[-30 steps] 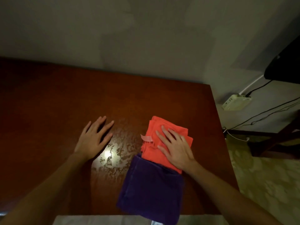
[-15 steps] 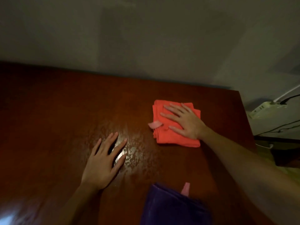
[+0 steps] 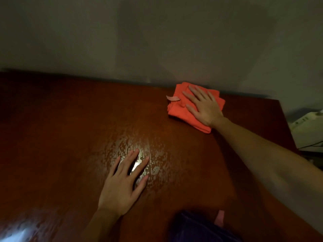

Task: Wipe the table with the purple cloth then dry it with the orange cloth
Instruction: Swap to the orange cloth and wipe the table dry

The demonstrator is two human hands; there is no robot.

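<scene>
Single head view, worn high, looking forward and down across table toward far edge and wall; close over near edge, wide-angle, right edge in frame.

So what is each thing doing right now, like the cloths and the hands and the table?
Orange cloth: folded, flat at the table's far edge.
Right hand: open, pressing on the orange cloth.
Left hand: open, flat on the table.
Table: wet streaks by the left hand.
Purple cloth: lying at the near edge, untouched.

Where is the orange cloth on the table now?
In the head view, the orange cloth lies folded at the table's far right edge, by the wall, under the flat right hand.
</scene>
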